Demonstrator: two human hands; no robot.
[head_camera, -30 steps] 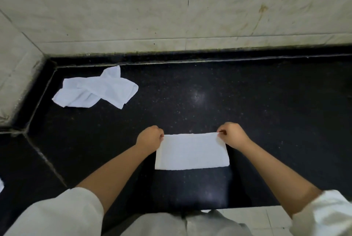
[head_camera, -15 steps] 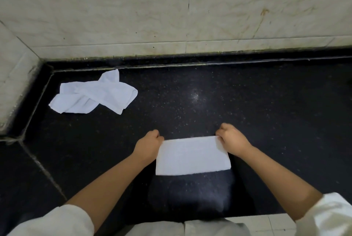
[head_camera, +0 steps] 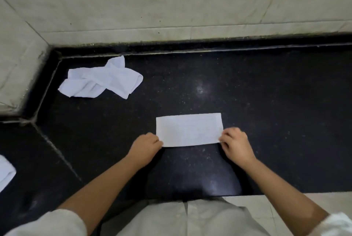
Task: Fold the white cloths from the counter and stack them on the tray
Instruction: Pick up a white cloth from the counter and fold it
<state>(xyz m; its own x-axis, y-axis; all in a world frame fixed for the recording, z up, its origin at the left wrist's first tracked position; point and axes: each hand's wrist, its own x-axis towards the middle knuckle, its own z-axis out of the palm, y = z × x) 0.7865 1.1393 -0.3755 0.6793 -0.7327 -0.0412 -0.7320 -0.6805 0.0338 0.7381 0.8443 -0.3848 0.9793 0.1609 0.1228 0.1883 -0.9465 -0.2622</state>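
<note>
Where hands pinch: flat rect. cloth [head_camera: 189, 132].

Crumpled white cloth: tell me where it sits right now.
In the head view the crumpled white cloth lies on the black counter at the far left, near the wall corner, well apart from the folded cloth held at its near corners by both hands.

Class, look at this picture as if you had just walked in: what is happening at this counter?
A person is folding a white cloth on a black counter. The left hand and right hand each pinch a near corner of the flat folded rectangle. A crumpled cloth lies unfolded near the back left corner, and another white piece shows at the left edge. No tray is in view.
</note>
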